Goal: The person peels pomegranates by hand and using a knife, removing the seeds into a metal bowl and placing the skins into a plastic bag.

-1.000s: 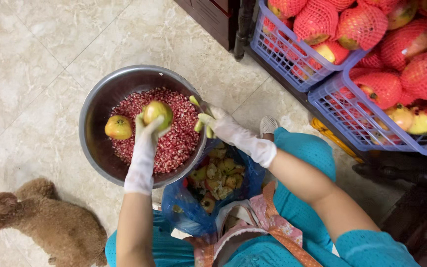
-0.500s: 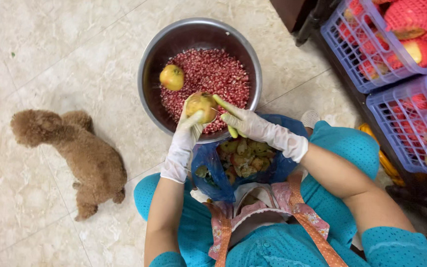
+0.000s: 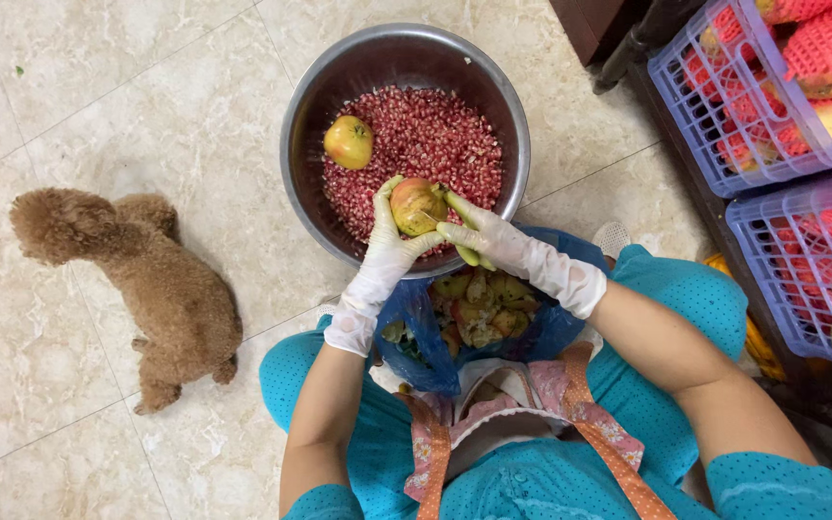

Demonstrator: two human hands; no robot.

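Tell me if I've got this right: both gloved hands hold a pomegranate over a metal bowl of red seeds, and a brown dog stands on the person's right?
Not quite. The head view shows the dog on the person's left. The rest holds: the left hand and right hand hold the pomegranate over the bowl of seeds.

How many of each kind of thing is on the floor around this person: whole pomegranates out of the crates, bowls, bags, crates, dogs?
Whole pomegranates: 2, one in the bowl, one held by left hand and right hand
Metal bowl: 1
Blue bag of peels: 1
Purple crates: 2
Brown dog: 1
Total: 7
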